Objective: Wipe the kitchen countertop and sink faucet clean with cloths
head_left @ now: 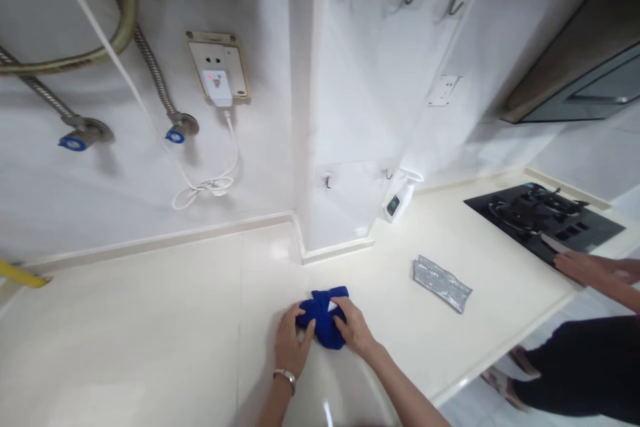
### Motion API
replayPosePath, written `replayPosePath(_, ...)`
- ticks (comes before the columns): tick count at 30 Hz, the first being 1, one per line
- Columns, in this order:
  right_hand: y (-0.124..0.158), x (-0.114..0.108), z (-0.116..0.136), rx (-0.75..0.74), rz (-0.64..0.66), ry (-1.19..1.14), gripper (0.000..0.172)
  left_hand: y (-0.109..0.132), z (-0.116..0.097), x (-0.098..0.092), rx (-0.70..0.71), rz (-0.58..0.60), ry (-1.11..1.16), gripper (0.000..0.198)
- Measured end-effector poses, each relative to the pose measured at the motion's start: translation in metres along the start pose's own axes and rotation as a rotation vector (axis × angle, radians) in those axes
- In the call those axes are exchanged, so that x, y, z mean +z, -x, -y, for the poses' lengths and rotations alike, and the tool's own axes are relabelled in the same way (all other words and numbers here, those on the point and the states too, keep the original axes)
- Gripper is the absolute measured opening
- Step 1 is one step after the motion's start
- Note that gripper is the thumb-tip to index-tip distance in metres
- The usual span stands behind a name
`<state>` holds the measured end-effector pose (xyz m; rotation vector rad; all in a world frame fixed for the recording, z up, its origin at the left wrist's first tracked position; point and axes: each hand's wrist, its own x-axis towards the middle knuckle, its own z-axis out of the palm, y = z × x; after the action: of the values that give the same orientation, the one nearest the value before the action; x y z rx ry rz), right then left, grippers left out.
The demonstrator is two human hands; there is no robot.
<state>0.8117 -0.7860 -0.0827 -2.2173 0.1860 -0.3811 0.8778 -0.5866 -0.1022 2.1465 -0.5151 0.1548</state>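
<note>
A bunched-up blue cloth (pixel 327 330) lies on the pale countertop (pixel 195 333), with a small white tag (pixel 332 305) showing near its upper right. My left hand (pixel 293 341), a metal-banded watch or bracelet on its wrist, grips the cloth's left side, thumb near the front. On the opposite side, the thumb and fingers of my right hand (pixel 355 330) are closed on the fabric beside the tag. Some fingertips are hidden in the folds.
To the right lies a flat silvery packet (pixel 443 283). A white spray-like bottle (pixel 400 199) leans by the wall corner. Another person's hand (pixel 583 267) holds a knife (pixel 554 243) near the gas stove (pixel 545 220). A plugged-in charger (pixel 218 88) and hoses hang at left.
</note>
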Motion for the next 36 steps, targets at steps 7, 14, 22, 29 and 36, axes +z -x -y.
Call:
replayPosePath(7, 0.003, -0.033, 0.02, 0.079, -0.133, -0.064, 0.027, -0.001, -0.003, -0.026, -0.116, 0.108, 0.186, 0.031)
replayPosePath(14, 0.026, -0.064, 0.051, 0.151, 0.32, -0.633, 0.046, 0.017, -0.024, -0.055, -0.009, -0.052, 0.105, 0.03)
replayPosePath(22, 0.062, -0.059, -0.008, 0.046, -0.133, 0.032, 0.053, 0.005, -0.043, 0.0, 0.528, 0.317, -0.427, 0.083)
replayPosePath(29, 0.133, -0.079, -0.085, -0.155, -0.289, 0.306, 0.029, -0.039, -0.02, 0.003, 0.186, 0.139, -0.196, 0.03)
replayPosePath(36, 0.162, -0.078, -0.111, -0.133, -0.374, 0.335, 0.033, -0.106, -0.026, -0.022, -0.564, -0.236, 0.241, 0.06)
